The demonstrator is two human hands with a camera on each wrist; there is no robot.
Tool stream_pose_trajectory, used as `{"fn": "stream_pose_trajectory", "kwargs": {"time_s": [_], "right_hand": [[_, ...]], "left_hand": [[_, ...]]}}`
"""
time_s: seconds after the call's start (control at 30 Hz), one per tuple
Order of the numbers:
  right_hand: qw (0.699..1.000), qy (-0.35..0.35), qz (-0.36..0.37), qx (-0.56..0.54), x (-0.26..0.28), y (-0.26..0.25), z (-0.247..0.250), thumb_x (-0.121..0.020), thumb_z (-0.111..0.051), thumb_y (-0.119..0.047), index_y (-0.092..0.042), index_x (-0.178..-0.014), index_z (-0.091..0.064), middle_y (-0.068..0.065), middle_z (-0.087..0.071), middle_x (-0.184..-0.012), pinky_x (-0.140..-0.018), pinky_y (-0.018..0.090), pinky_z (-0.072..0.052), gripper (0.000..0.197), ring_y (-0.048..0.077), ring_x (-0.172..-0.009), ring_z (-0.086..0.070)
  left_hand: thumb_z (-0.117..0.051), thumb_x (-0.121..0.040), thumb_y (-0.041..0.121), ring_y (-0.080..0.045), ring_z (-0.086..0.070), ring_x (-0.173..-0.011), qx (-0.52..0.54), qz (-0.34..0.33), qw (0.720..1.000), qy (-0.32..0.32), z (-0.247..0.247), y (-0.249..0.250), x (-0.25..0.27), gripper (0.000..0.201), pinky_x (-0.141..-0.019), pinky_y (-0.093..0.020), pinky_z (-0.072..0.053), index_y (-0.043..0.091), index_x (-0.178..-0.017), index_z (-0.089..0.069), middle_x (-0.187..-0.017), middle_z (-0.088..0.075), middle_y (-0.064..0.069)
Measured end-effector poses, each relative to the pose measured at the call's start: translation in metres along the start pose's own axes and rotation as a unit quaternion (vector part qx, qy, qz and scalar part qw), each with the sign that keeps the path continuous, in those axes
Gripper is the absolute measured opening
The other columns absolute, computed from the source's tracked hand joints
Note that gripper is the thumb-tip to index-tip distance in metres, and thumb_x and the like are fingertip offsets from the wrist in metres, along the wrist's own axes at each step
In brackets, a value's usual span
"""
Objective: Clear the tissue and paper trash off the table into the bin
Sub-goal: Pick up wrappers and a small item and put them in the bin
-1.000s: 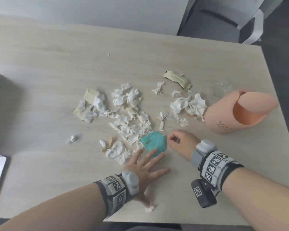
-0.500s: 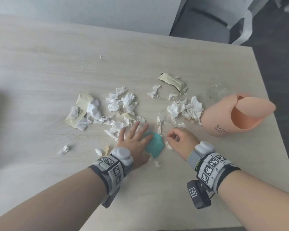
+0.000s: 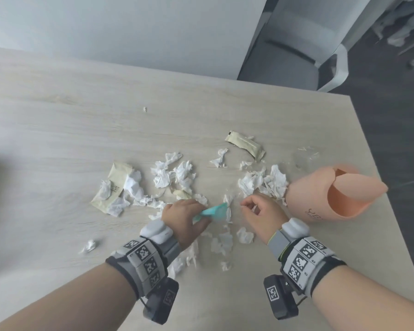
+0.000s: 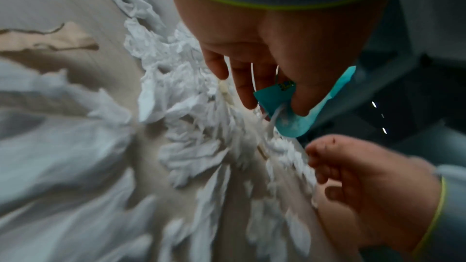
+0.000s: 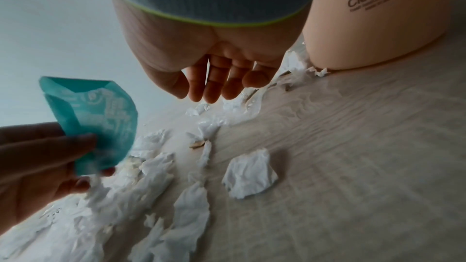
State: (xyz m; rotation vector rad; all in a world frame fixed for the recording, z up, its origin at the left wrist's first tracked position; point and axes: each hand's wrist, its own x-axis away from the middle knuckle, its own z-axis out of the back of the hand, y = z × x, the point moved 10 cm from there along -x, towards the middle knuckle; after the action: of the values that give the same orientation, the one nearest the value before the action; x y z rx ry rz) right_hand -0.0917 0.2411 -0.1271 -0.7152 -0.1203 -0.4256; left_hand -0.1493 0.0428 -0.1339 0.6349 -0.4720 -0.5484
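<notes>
Crumpled white tissue scraps (image 3: 172, 175) lie scattered over the middle of the pale wooden table (image 3: 58, 127), with more scraps (image 3: 263, 182) beside the bin. The peach bin (image 3: 320, 197) lies on its side at the right, mouth facing right. My left hand (image 3: 201, 215) pinches a teal wrapper (image 3: 214, 210) lifted just above the scraps; the left wrist view shows the thumb and fingers clamped on the wrapper (image 4: 287, 115). My right hand (image 3: 249, 207) hovers next to it, fingers loosely curled and holding nothing. In the right wrist view its fingers (image 5: 214, 87) hang relaxed above the tissue (image 5: 249, 172).
A beige sachet (image 3: 245, 144) lies behind the scraps and another (image 3: 115, 185) at the left under tissue. A lone scrap (image 3: 89, 246) sits near my left forearm. A grey chair (image 3: 296, 51) stands behind the table's far right corner. The table edge runs close behind the bin.
My left hand, flat over the teal wrapper before, has closed on it and raised it off the table. The right hand stays beside it, nearly unmoved.
</notes>
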Motion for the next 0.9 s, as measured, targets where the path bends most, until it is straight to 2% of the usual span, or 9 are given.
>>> {"fn": "stream_pose_trajectory", "kwargs": {"time_s": [0.1, 0.2, 0.3, 0.4, 0.5, 0.57, 0.7, 0.8, 0.9], "right_hand": [[0.999, 0.012, 0.006, 0.044, -0.013, 0.004, 0.003, -0.082, -0.067, -0.025, -0.029, -0.09, -0.066, -0.015, -0.057, -0.092, -0.07, 0.02, -0.039, 0.008, 0.004, -0.08, -0.052], [0.988, -0.043, 0.001, 0.145, -0.024, 0.009, -0.009, -0.078, -0.066, -0.041, -0.033, -0.112, -0.059, -0.009, -0.056, -0.109, -0.081, 0.035, -0.048, 0.036, 0.019, -0.102, -0.055], [0.956, -0.133, -0.004, 0.262, -0.029, 0.013, -0.025, -0.083, -0.056, -0.048, -0.041, -0.12, -0.052, -0.012, -0.053, -0.119, -0.087, 0.039, -0.048, 0.038, 0.017, -0.116, -0.049], [0.956, -0.145, 0.023, 0.252, -0.036, 0.006, -0.028, -0.089, -0.049, -0.045, -0.037, -0.102, -0.063, -0.014, -0.056, -0.107, -0.084, 0.034, -0.046, 0.021, 0.017, -0.109, -0.052], [0.987, -0.095, 0.069, 0.109, -0.05, -0.01, -0.018, -0.08, -0.055, -0.048, -0.03, -0.079, -0.069, -0.014, -0.054, -0.096, -0.083, 0.034, -0.043, 0.023, 0.019, -0.101, -0.053], [0.995, -0.022, 0.092, 0.031, -0.067, -0.023, -0.001, -0.077, -0.069, -0.037, -0.029, -0.068, -0.065, -0.014, -0.057, -0.109, -0.089, 0.035, -0.044, 0.013, 0.018, -0.109, -0.05], [1.0, 0.027, -0.011, -0.002, -0.125, -0.01, 0.022, -0.078, -0.068, -0.032, -0.028, -0.064, -0.063, -0.014, -0.049, -0.138, -0.102, 0.028, -0.03, 0.016, 0.016, -0.133, -0.037], [0.998, 0.006, -0.055, 0.015, -0.159, 0.004, 0.025, -0.073, -0.058, -0.037, -0.027, -0.055, -0.057, -0.005, -0.052, -0.113, -0.096, 0.039, -0.041, 0.021, 0.031, -0.117, -0.051], [0.992, -0.029, -0.069, 0.101, -0.168, 0.012, 0.018, -0.079, -0.061, -0.031, -0.023, -0.062, -0.058, -0.005, -0.051, -0.137, -0.102, 0.036, -0.04, 0.02, 0.031, -0.123, -0.048]], "left_hand": [[-0.056, -0.094, 0.039, -0.01, -0.064, -0.08, 0.103, 0.079, 0.991, 0.033, 0.027, -0.018, -0.006, 0.023, -0.068, -0.026, -0.05, 0.027, -0.112, -0.064, -0.092, -0.067, 0.009], [-0.056, -0.096, 0.032, -0.013, -0.066, -0.079, 0.132, 0.141, 0.976, 0.099, 0.059, -0.053, -0.008, 0.012, -0.066, -0.03, -0.056, 0.027, -0.107, -0.059, -0.095, -0.068, 0.005], [-0.049, -0.094, 0.037, -0.03, -0.062, -0.093, 0.065, 0.208, 0.961, 0.168, 0.095, -0.108, -0.004, 0.029, -0.078, -0.041, -0.052, 0.015, -0.096, -0.067, -0.103, -0.066, -0.007], [-0.048, -0.093, 0.039, -0.032, -0.041, -0.13, -0.035, 0.298, 0.946, 0.122, 0.108, -0.157, 0.003, 0.035, -0.107, -0.049, -0.035, 0.019, -0.113, -0.068, -0.145, -0.047, -0.005], [-0.05, -0.092, 0.036, -0.034, -0.028, -0.142, -0.06, 0.351, 0.931, 0.08, 0.106, -0.172, 0.009, 0.033, -0.117, -0.046, -0.021, 0.026, -0.12, -0.064, -0.159, -0.03, -0.007], [-0.051, -0.093, 0.036, -0.033, -0.021, -0.146, -0.068, 0.365, 0.925, 0.079, 0.104, -0.172, 0.013, 0.041, -0.118, -0.045, -0.018, 0.031, -0.132, -0.059, -0.163, -0.023, -0.005], [-0.049, -0.094, 0.042, -0.036, -0.032, -0.136, -0.092, 0.349, 0.931, 0.057, 0.099, -0.166, 0.013, 0.026, -0.107, -0.051, -0.036, 0.028, -0.107, -0.067, -0.156, -0.033, -0.004], [-0.048, -0.093, 0.041, -0.039, -0.048, -0.117, -0.092, 0.322, 0.939, 0.074, 0.102, -0.162, 0.011, 0.014, -0.095, -0.048, -0.045, 0.031, -0.085, -0.054, -0.143, -0.047, -0.008], [-0.049, -0.093, 0.032, -0.029, -0.053, -0.088, -0.069, 0.276, 0.952, 0.115, 0.109, -0.152, 0.01, 0.014, -0.073, -0.039, -0.045, 0.028, -0.079, -0.049, -0.115, -0.057, 0.0]]}}
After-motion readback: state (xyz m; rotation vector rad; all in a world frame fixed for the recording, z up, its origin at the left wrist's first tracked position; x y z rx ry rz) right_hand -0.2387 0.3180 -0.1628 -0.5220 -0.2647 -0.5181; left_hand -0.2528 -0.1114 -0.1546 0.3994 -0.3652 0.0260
